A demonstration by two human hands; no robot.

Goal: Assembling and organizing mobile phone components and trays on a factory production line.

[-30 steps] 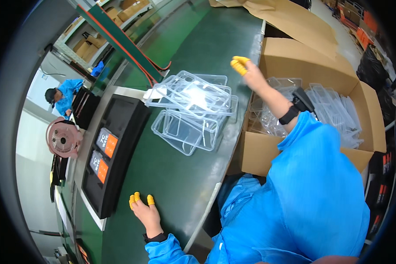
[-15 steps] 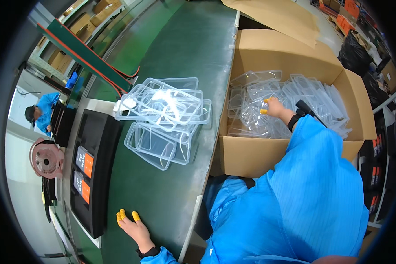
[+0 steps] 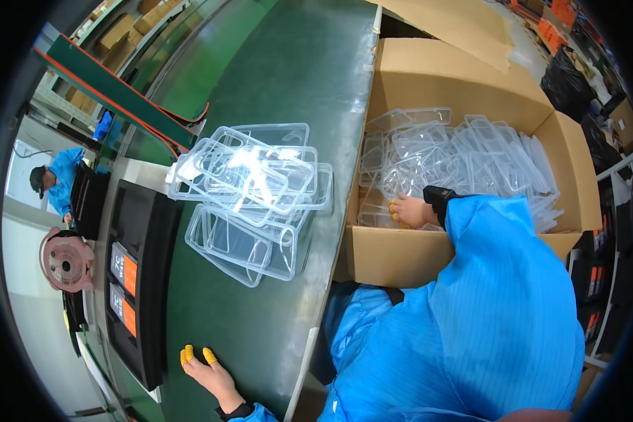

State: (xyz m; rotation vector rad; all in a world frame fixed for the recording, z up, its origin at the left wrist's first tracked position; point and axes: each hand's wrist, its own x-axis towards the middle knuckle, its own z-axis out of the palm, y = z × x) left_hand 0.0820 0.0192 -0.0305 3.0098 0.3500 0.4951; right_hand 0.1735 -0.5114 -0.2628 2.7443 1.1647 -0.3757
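Note:
My left hand point(image 3: 212, 378) is over the green work surface point(image 3: 211, 320) near its front edge. Its yellow-covered fingertips are spread apart and nothing is in them. Inside the cardboard box point(image 3: 401, 257) on the right, my right hand point(image 3: 413, 211) reaches down close to the near wall. Its fingers bend toward the clear plastic trays point(image 3: 478, 165) heaped there; their tips are partly hidden, so a hold cannot be made out. Another loose stack of clear plastic trays point(image 3: 253, 176) lies crisscrossed on the green surface, beyond my left hand.
A long black tray point(image 3: 142, 281) with orange-and-white packs stands along the left. Behind it are a pink fan point(image 3: 67, 260) and a green panel with red edging point(image 3: 112, 91). A person in blue point(image 3: 65, 176) works at the far left. Black bags point(image 3: 568, 81) lie at right.
My right hand has moved toward the near-left part of the box, lower among the trays. My left hand has shifted slightly nearer to me; the whole view has turned a little.

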